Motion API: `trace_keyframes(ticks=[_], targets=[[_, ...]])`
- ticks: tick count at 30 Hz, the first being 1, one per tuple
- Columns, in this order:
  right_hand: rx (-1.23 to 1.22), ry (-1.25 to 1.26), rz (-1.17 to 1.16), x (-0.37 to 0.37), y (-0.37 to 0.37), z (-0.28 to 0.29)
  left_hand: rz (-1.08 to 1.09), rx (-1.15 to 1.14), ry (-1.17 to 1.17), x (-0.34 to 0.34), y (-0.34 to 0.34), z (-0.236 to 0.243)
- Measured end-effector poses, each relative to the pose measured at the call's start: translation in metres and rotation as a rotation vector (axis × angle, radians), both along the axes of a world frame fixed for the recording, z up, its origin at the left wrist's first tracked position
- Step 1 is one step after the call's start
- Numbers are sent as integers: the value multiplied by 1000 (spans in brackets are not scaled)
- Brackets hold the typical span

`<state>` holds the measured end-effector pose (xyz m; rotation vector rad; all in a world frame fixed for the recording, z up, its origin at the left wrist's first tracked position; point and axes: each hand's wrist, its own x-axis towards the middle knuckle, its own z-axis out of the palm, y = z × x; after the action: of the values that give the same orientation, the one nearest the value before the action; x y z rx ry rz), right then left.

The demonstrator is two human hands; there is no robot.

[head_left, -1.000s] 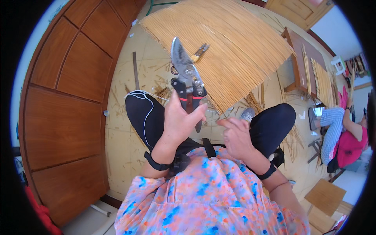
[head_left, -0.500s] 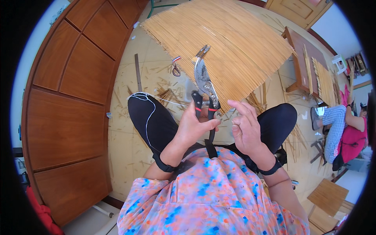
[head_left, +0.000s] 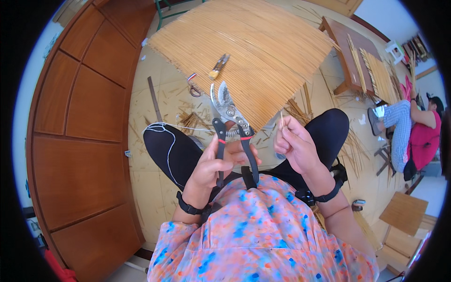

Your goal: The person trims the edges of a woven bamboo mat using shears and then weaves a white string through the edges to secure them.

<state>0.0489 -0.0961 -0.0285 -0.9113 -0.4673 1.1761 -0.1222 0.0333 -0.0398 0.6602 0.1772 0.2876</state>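
Shears [head_left: 231, 113] — gripped in your left hand [head_left: 206, 168], blades [head_left: 224, 96] parted, long axis running away from you toward the mat [head_left: 256, 51]. Stick [head_left: 282, 119] — pinched in your right hand [head_left: 299, 146], right of the shears, apart.

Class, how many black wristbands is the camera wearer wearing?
2: a black wristband behind the left hand holding pruning shears; another behind the right hand pinching a stick.
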Motion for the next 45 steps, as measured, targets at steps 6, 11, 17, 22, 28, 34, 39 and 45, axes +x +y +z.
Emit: trace_keyframes(ticks=[6,11,17,22,28,34,39,45], targets=[[27,109,-24,5,1,-2,-181,-64,-157,-7,-5,-13],[38,107,-63,6,-2,1,-186,-17,-162,-7,-3,-23],[7,-26,-26,3,-5,13,-131,538,95,-13,-1,-20],[88,-84,-3,6,-7,26,-167,897,303,-11,-13,-3],[65,-63,-18,15,-7,26,-163,1105,455,-8,-18,-4],[17,-1,16,17,-9,25,-182,1263,442,-4,-17,-7],[25,105,94,24,-10,19,-174,1283,412,-2,-19,-10],[61,268,198,33,-12,12,-185,1186,430,-1,-20,-8]])
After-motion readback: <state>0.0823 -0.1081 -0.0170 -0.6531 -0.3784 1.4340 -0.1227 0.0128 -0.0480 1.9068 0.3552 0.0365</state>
